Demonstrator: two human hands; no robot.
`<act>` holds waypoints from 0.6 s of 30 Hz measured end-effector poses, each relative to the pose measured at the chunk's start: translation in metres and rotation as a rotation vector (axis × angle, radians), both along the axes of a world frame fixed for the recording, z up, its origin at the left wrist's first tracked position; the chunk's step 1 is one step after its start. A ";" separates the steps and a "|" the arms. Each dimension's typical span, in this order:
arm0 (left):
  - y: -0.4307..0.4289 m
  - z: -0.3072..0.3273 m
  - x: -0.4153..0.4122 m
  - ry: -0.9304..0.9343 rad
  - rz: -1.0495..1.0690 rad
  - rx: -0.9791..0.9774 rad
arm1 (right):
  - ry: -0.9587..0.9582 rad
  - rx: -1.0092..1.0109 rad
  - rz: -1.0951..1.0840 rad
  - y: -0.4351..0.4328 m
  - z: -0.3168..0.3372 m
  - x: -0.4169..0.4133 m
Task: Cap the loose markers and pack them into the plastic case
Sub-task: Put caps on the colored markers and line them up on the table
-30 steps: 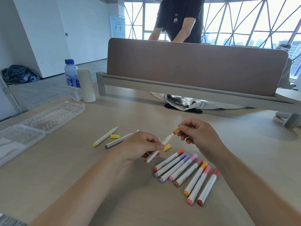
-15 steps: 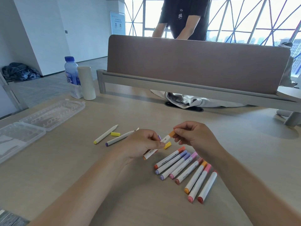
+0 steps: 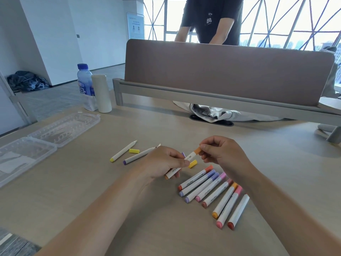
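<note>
From the head view, the left hand [image 3: 166, 163] grips an orange marker [image 3: 186, 161] by its barrel while the right hand [image 3: 221, 154] pinches its orange cap [image 3: 197, 150]. The open plastic case [image 3: 46, 139] lies well apart at left, and capped markers [image 3: 212, 193] lie just beside the hands.

Tilted orange marker [image 3: 191, 155], capped markers [image 3: 212, 189] in row, clear case [image 3: 60, 130] open

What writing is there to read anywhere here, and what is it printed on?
"88": on the chest of the black T-shirt.
"marker": along the white barrels of the capped markers.
Label on the water bottle: blurred, cannot be read.
Print on the wall poster: too small to read.
</note>
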State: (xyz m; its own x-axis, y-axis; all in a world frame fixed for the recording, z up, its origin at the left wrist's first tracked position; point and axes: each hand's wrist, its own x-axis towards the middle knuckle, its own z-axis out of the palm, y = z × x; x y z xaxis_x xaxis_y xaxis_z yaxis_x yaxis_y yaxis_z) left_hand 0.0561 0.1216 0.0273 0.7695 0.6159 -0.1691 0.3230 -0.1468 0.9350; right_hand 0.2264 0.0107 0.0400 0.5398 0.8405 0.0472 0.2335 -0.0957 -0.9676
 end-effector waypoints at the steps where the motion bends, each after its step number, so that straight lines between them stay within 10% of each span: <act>1: -0.001 0.000 0.000 -0.011 -0.001 -0.011 | 0.002 0.002 -0.001 -0.001 0.000 0.000; 18: 0.002 -0.006 0.000 -0.059 0.015 0.027 | -0.046 0.015 -0.045 -0.002 -0.004 -0.003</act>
State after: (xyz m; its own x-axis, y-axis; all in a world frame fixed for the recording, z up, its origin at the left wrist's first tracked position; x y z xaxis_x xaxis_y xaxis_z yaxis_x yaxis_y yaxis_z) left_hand 0.0562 0.1237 0.0217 0.7683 0.6310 -0.1069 0.2698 -0.1678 0.9482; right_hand 0.2239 0.0087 0.0360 0.5742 0.8142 0.0856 0.2736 -0.0923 -0.9574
